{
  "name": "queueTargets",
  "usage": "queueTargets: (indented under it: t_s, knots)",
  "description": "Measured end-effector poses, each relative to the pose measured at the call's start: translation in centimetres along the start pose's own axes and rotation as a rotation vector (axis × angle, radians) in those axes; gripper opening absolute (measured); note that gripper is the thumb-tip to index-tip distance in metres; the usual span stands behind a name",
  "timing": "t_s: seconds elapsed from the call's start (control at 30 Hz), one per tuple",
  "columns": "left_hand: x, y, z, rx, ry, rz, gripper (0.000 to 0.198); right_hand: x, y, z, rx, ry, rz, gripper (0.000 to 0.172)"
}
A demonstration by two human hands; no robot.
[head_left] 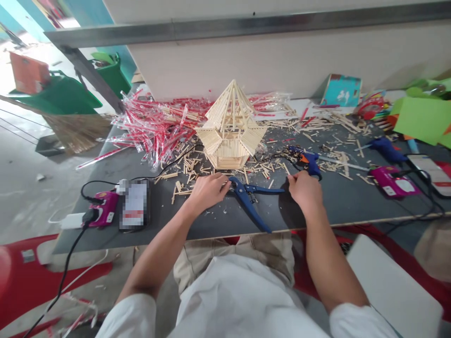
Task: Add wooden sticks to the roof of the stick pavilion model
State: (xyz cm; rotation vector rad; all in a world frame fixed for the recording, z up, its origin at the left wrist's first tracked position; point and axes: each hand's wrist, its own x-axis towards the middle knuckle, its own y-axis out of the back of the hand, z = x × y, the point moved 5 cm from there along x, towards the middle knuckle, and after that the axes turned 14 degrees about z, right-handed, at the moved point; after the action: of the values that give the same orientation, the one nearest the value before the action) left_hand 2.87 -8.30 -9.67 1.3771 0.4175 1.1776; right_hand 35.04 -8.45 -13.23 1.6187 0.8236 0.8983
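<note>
My left hand [208, 192] is closed, its fingertips right against the head of blue-handled cutters [252, 206] that lie with spread handles on the dark table. Whether it grips the cutters or a small piece is hidden. My right hand [306, 191] is closed just past the tip of the other handle; a short wooden stick [286, 168] shows by its fingertips, and I cannot tell if it is held. Behind both hands stands a small model building made of wooden sticks [232, 131], with a pointed, partly open roof. Cut sticks [188, 165] lie scattered around it.
A heap of red and clear plastic wrappers [155, 122] sits back left. A blue glue gun [308, 162] lies beyond my right hand, a second glue gun [387, 149] further right. Purple power adapters [105, 209], cords and a phone [135, 205] occupy the table's sides.
</note>
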Motion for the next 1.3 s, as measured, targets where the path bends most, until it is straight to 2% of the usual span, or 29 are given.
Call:
queueTargets:
  t_s: [0.2,0.37,0.5,0.6,0.7,0.77,0.87,0.93,1.3]
  knots:
    - [0.1,1.0,-2.6,0.058,0.081,-0.032,0.037,0.8,0.1,-0.1,-0.05,0.051,-0.117,0.038]
    - [0.0,1.0,-3.6,0.057,0.092,-0.102,0.034,-0.1,0.0,-0.3,-0.042,0.095,-0.093,0.038]
    - [0.0,1.0,-3.3,0.042,0.068,-0.101,0.035,-1.3,0.5,-0.8,0.152,0.192,0.006,0.027]
    - [0.1,1.4,-3.2,0.026,0.085,-0.031,0.036,-2.8,1.2,-2.0,0.38,0.227,0.02,0.024]
    - [0.3,1.8,-2.5,-0.105,0.069,0.069,0.034,-5.3,2.1,-4.2,0.604,0.268,-0.072,0.026]
    - [0.3,1.6,-1.6,-0.281,0.058,0.098,0.039,-7.4,2.4,-6.3,0.743,0.318,-0.191,0.028]
    - [0.0,0.8,0.0,-0.547,0.029,0.07,0.069,-10.3,2.3,-9.1,0.894,0.383,-0.364,0.029]
    - [-0.2,0.4,0.7,-0.622,0.011,0.056,0.08,-11.3,1.9,-10.2,0.949,0.374,-0.418,0.03]
    - [-0.2,0.1,0.4,-0.526,0.036,0.012,0.081,-11.4,0.7,-11.2,1.081,0.28,-0.585,0.037]
